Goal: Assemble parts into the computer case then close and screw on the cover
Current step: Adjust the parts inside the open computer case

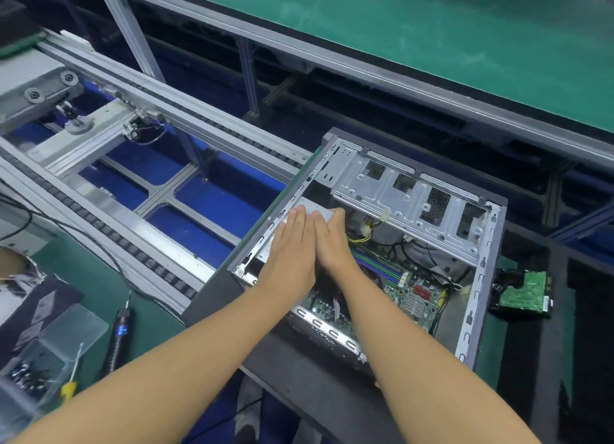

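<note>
Silver metal box, likely PSU, sat in upper-left corner of open case, centre-right of frame, on bench. Judged stiff, heavyish, sharp sheet edges; best taken by side walls, clear of yellow cables. Left hand and right hand lay flat on it, touching side by side. No grip: fingers straight, pressing, nothing clasped. Motherboard adjacent, fragile. Loose drive right of case.

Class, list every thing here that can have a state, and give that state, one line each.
Computer case: open, cover off.
Silver box: inside the case, under both hands.
Left hand: flat on the silver box.
Right hand: resting on the silver box.
Electric screwdriver: lying down, untouched.
Hard drive: outside the case.
</note>
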The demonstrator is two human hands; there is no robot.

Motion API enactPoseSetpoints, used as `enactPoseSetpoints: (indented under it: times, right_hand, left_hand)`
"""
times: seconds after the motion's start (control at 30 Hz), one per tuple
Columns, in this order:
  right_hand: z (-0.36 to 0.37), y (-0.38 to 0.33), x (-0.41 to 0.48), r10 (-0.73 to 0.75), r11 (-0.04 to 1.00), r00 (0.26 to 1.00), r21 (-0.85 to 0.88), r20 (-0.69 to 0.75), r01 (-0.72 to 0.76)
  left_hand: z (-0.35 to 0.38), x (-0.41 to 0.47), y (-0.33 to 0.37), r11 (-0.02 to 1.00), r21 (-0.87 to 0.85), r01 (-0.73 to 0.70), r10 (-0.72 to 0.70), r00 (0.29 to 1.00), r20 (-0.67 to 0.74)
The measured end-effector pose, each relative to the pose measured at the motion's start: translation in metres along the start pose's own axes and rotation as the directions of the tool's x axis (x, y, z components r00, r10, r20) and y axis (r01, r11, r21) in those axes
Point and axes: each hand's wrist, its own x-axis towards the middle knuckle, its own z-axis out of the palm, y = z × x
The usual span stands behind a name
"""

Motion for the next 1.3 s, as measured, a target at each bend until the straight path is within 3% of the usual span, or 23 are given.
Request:
enactPoseSetpoints:
  times: [0.07, 0.23, 0.33, 0.4, 0.5, 0.57, 0.63, 0.73, 0.8, 1.1, 1.2, 1.3]
  right_hand:
    - [-0.003, 0.001, 0.003, 0.0, 1.0, 1.0, -0.01, 0.015, 0.001]
    - [-0.011, 0.009, 0.005, 0.035, 0.999, 0.993, -0.012, 0.116, -0.033]
    - [-0.018, 0.01, 0.007, 0.078, 0.997, 0.982, -0.014, 0.17, -0.077]
    - [-0.02, 0.007, 0.009, 0.091, 0.995, 0.978, 0.018, 0.186, -0.096]
    - [-0.021, 0.006, 0.011, 0.101, 0.991, 0.974, 0.072, 0.201, -0.117]
    - [-0.022, 0.007, 0.012, 0.106, 0.991, 0.973, 0.06, 0.204, -0.12]
    - [-0.022, 0.007, 0.012, 0.105, 0.992, 0.975, 0.043, 0.194, -0.115]
    - [-0.021, 0.005, 0.01, 0.106, 0.993, 0.981, 0.024, 0.163, -0.112]
    - [-0.022, 0.002, 0.009, 0.117, 0.993, 0.981, 0.008, 0.157, -0.12]
    - [-0.015, 0.009, -0.011, 0.076, 0.991, 0.964, -0.126, 0.255, -0.045]
    - [-0.016, 0.002, -0.014, 0.079, 0.99, 0.959, -0.136, 0.274, -0.043]
    - [-0.018, 0.0, -0.016, 0.095, 0.989, 0.956, -0.132, 0.279, -0.059]
  left_hand:
    - [0.002, 0.001, 0.003, 0.997, 0.073, -0.011, 0.012, 1.0, -0.005]
    - [-0.003, -0.006, -0.003, 0.967, 0.254, 0.036, 0.024, 0.973, -0.229]
    - [-0.014, -0.006, -0.021, 0.965, 0.148, 0.216, -0.205, 0.975, -0.087]
    - [-0.018, -0.003, -0.031, 0.966, 0.052, 0.254, -0.257, 0.964, 0.073]
    - [-0.034, 0.002, -0.057, 0.979, -0.167, 0.113, -0.056, 0.948, 0.314]
    - [-0.049, 0.004, -0.084, 0.957, -0.288, 0.032, 0.109, 0.882, 0.458]
    - [-0.057, 0.001, -0.107, 0.971, -0.206, -0.123, 0.214, 0.83, 0.515]
    - [-0.047, -0.003, -0.114, 0.915, 0.128, -0.382, 0.31, 0.871, 0.382]
    - [-0.038, -0.004, -0.112, 0.856, 0.222, -0.466, 0.397, 0.869, 0.295]
    - [-0.039, -0.013, -0.117, 0.824, 0.089, -0.559, 0.554, 0.829, 0.078]
    - [-0.042, -0.013, -0.115, 0.842, 0.073, -0.535, 0.523, 0.841, 0.136]
    - [-0.04, -0.01, -0.111, 0.817, 0.215, -0.535, 0.489, 0.84, 0.233]
